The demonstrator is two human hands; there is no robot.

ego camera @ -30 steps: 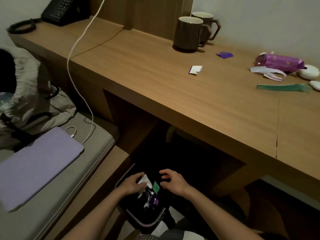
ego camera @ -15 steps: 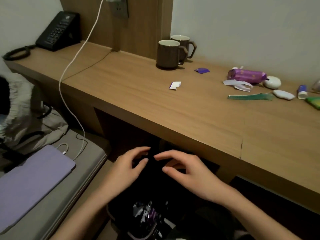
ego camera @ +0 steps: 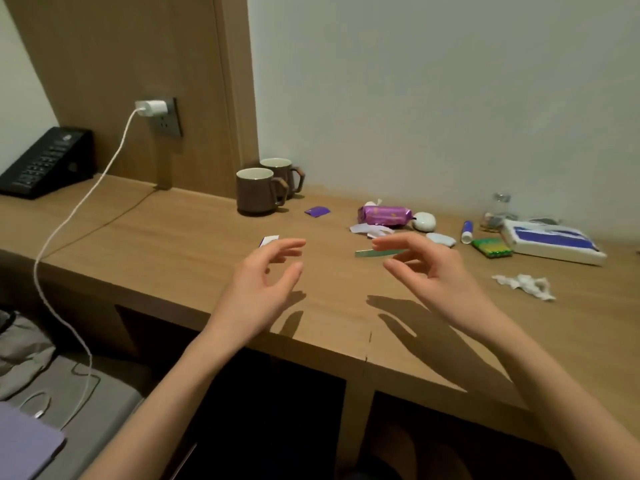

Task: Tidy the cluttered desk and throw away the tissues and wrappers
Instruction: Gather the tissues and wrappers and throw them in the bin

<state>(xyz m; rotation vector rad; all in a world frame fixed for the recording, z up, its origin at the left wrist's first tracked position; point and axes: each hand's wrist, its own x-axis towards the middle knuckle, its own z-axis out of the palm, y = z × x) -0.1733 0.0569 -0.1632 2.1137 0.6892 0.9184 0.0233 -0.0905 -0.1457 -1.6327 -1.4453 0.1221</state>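
Both my hands are up over the desk (ego camera: 173,244) now, where half a second ago they hung below its front edge above the dark bin, which has dropped out of view. My left hand (ego camera: 263,282) is empty, fingers loosely spread and thumb apart; my right hand (ego camera: 436,271) is the same, relaxed and holding nothing, and the two palms face each other with a gap between. Just beyond my left fingertips lies a small white-and-purple wrapper scrap (ego camera: 269,240), partly hidden by them. A green strip (ego camera: 379,252) lies flat just past my right fingers, one end covered by the hand. Further back, near the right hand, a torn white wrapper (ego camera: 369,230) sits against a purple packet (ego camera: 384,215), and a purple scrap (ego camera: 317,211) lies beside the two brown mugs (ego camera: 258,190). A crumpled tissue (ego camera: 524,285) lies to the right of my right wrist, apart from it.
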